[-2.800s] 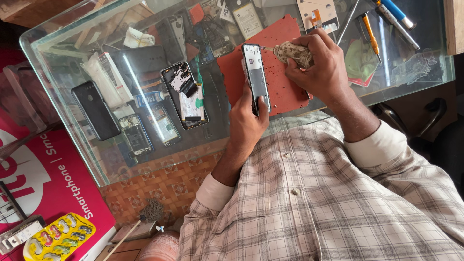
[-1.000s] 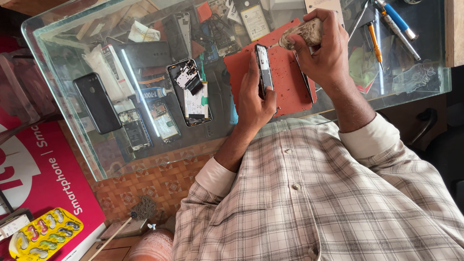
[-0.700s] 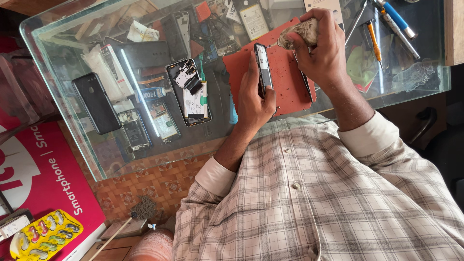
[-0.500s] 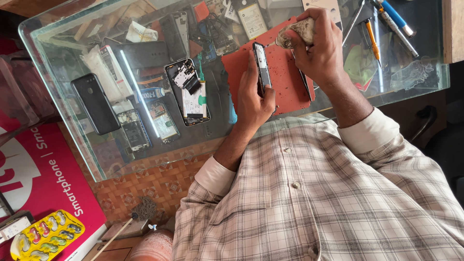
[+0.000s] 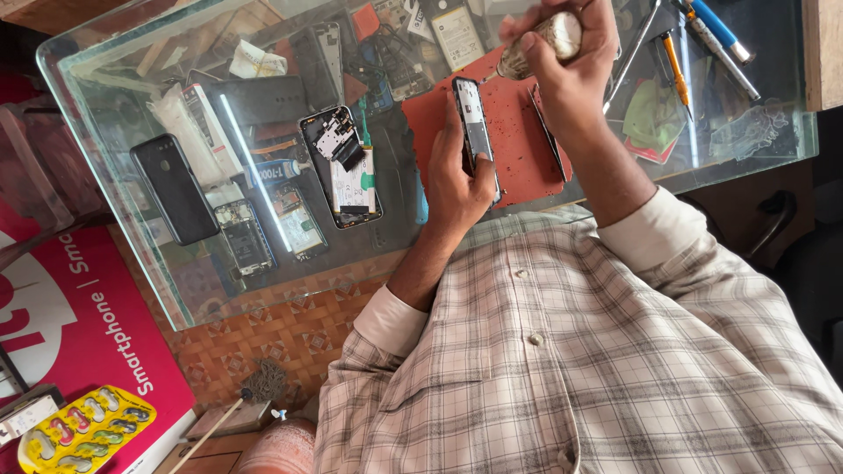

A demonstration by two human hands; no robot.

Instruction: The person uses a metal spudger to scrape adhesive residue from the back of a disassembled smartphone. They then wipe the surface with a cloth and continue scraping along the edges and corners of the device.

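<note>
Phone frame (image 5: pixel 475 132) in left hand (image 5: pixel 457 180), on edge

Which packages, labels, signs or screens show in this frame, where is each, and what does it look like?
Sign: lower left beside the table, red panel, white lettering.
Blister pack: bottom left corner, yellow, rounded, coloured pockets.
Battery label: inside the opened phone on the glass, white rectangle with green.
Black phone: left on the glass, back up.
</note>
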